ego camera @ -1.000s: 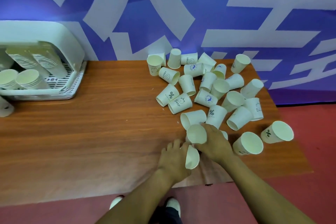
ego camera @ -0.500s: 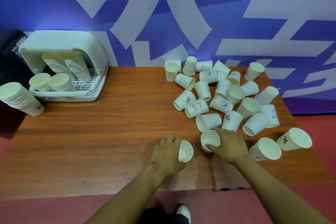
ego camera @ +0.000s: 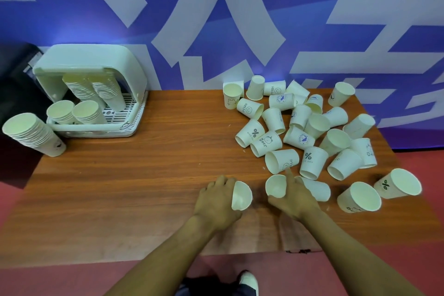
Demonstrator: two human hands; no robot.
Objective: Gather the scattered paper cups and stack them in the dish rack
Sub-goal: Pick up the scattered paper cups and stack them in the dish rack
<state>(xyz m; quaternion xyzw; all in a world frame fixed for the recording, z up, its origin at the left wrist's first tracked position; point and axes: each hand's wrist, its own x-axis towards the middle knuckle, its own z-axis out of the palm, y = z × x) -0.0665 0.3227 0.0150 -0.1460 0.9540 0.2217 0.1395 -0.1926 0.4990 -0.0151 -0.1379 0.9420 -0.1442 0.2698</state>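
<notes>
Near the front edge of the wooden surface (ego camera: 120, 187), our left hand (ego camera: 217, 202) curls its fingers round one paper cup (ego camera: 241, 196), and our right hand (ego camera: 294, 198) grips another cup (ego camera: 275, 186). Scattered paper cups (ego camera: 302, 127) lie at right; nested cup stacks (ego camera: 92, 90) fill the white dish rack (ego camera: 96, 127) at far left.

Lighting: even and soft from overhead on my feed, shadows faint. Blue-violet glow on the backdrop (ego camera: 168, 7). Mild sheen on the table (ego camera: 144, 187). Wide-angle bowing at the edges; corners soft. Slight blur on both hands.
</notes>
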